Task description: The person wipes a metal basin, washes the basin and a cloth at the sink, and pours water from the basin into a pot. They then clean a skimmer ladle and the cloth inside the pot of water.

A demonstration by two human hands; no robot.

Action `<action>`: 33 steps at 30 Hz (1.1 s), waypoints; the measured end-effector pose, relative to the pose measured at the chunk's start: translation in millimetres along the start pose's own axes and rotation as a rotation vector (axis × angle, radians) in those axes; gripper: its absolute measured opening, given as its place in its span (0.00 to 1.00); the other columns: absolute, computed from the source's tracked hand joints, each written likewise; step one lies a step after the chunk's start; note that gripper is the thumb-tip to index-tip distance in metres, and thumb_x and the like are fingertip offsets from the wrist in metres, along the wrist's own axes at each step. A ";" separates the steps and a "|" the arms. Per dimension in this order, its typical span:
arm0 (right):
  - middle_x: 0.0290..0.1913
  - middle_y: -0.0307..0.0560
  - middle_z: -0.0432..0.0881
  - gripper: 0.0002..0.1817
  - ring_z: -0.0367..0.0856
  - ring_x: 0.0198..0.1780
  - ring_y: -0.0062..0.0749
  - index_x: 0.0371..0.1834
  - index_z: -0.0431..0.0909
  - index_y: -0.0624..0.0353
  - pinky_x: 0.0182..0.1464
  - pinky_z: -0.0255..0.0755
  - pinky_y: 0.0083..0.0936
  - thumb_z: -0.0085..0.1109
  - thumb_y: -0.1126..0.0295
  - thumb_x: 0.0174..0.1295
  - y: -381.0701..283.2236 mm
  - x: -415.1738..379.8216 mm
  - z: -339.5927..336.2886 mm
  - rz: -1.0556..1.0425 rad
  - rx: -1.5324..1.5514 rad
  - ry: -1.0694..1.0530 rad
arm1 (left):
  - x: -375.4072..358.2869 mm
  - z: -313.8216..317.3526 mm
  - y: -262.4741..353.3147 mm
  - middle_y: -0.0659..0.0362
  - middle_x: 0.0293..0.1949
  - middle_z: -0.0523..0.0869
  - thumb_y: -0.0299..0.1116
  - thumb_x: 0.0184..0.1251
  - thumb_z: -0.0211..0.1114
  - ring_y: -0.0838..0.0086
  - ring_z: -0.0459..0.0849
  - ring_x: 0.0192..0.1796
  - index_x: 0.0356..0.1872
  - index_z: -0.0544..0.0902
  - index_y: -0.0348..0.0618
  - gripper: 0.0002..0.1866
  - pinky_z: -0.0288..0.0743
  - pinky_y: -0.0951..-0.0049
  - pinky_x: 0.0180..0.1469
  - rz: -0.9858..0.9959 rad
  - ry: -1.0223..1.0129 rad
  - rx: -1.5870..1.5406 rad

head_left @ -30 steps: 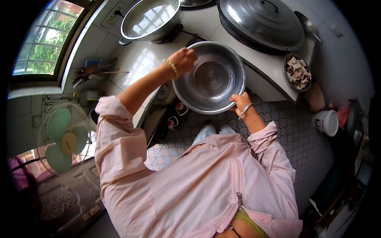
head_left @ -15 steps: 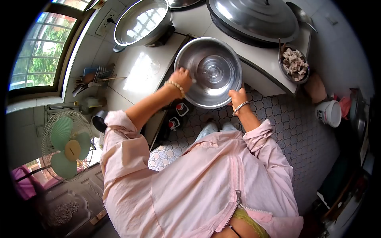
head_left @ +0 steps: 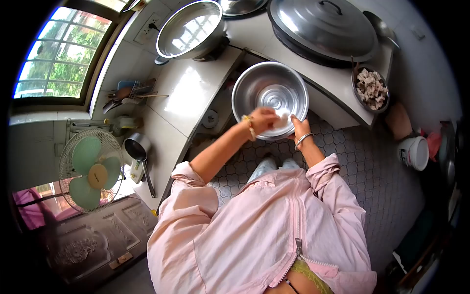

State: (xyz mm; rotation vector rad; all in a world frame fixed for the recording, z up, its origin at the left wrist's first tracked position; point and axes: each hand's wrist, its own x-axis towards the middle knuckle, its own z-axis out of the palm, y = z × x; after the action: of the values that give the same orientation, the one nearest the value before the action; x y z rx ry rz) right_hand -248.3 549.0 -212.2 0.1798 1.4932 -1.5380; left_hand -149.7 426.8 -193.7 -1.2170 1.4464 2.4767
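Observation:
A round metal basin (head_left: 245, 93) is held tilted in front of me, beside the counter. My right hand (head_left: 300, 128) grips its lower right rim, thumb on the inside edge. Inside the basin, near its bottom edge, my left hand (head_left: 266, 119) is closed on a small whitish wad (head_left: 281, 121), which is blurred. The wad looks pressed on or close to the basin's inner wall. Part of my right hand's fingers is hidden under the rim.
A large pan with water (head_left: 191, 32) and a big lidded pan (head_left: 323, 27) stand on the counter (head_left: 342, 93). A bowl of pale chunks (head_left: 372, 89) sits at its right corner. A small black pan (head_left: 137, 148), a fan (head_left: 91, 171) and a white bucket (head_left: 414, 153) surround me.
My left hand has moved from the basin's left rim to its lower inside. The basin sits slightly lower and further right in view, and the whole view has shifted.

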 end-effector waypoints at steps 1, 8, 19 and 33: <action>0.46 0.50 0.74 0.24 0.74 0.43 0.33 0.55 0.62 0.62 0.45 0.69 0.24 0.51 0.71 0.53 7.9 8.8 -9.2 0.004 0.007 0.012 | -2.7 -5.1 15.2 0.57 0.25 0.77 0.29 0.54 0.62 0.78 0.75 0.25 0.31 0.77 0.34 0.08 0.69 0.80 0.24 0.078 0.023 0.068; 0.36 0.49 0.72 0.16 0.76 0.35 0.32 0.40 0.65 0.68 0.32 0.76 0.29 0.53 0.73 0.50 1.3 -1.0 -57.4 -0.024 -0.062 -0.017 | 17.1 -18.6 51.6 0.55 0.40 0.78 0.25 0.52 0.54 0.65 0.77 0.42 0.34 0.78 0.41 0.09 0.71 0.71 0.45 0.699 0.072 1.860; 0.60 0.55 0.62 0.38 0.62 0.60 0.38 0.65 0.46 0.64 0.58 0.57 0.23 0.49 0.78 0.48 19.7 6.9 -84.3 -0.526 -0.186 0.131 | -6.0 82.7 -51.0 0.50 0.20 0.80 0.32 0.54 0.55 0.59 0.80 0.27 0.19 0.76 0.34 0.11 0.72 0.63 0.31 0.556 0.090 1.302; 0.40 0.47 0.77 0.16 0.76 0.41 0.29 0.45 0.70 0.65 0.42 0.70 0.24 0.52 0.71 0.55 -2.6 -72.1 -204.8 -0.139 0.283 0.241 | 34.1 165.1 -5.1 0.54 0.41 0.78 0.32 0.63 0.50 0.70 0.77 0.42 0.42 0.73 0.35 0.12 0.72 0.72 0.46 -0.109 -0.571 -0.357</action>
State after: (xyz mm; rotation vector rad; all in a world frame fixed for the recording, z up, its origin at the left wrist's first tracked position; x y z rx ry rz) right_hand -311.3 756.8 -211.7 0.4479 1.4906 -1.8916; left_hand -272.0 541.5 -175.4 -0.5049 0.8012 2.7496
